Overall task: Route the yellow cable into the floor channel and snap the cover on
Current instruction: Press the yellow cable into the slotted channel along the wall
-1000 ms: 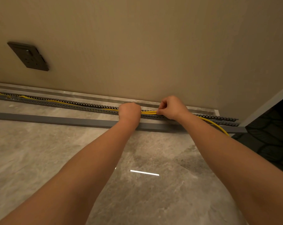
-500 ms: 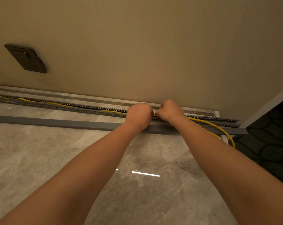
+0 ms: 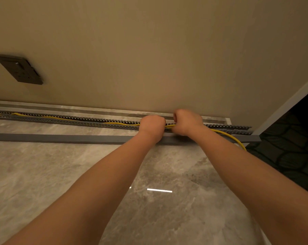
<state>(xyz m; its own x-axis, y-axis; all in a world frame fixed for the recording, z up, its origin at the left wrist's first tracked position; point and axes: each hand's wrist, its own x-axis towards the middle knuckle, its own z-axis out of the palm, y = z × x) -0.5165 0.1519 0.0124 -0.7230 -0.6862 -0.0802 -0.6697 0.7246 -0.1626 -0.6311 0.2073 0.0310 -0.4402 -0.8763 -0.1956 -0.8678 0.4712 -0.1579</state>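
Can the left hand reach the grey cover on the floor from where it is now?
Probably yes. The left hand is closed on the yellow cable at the channel, and the grey cover lies just in front of it on the floor, nothing between. It must release the cable first.

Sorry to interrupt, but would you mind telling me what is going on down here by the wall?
A person is laying a yellow cable into the slotted grey floor channel along the wall. The left hand and the right hand are close together, both closed on the cable over the channel. To the left the cable already lies inside; to the right it curves out onto the floor. The long grey cover lies on the floor in front of the channel, not yet fitted.
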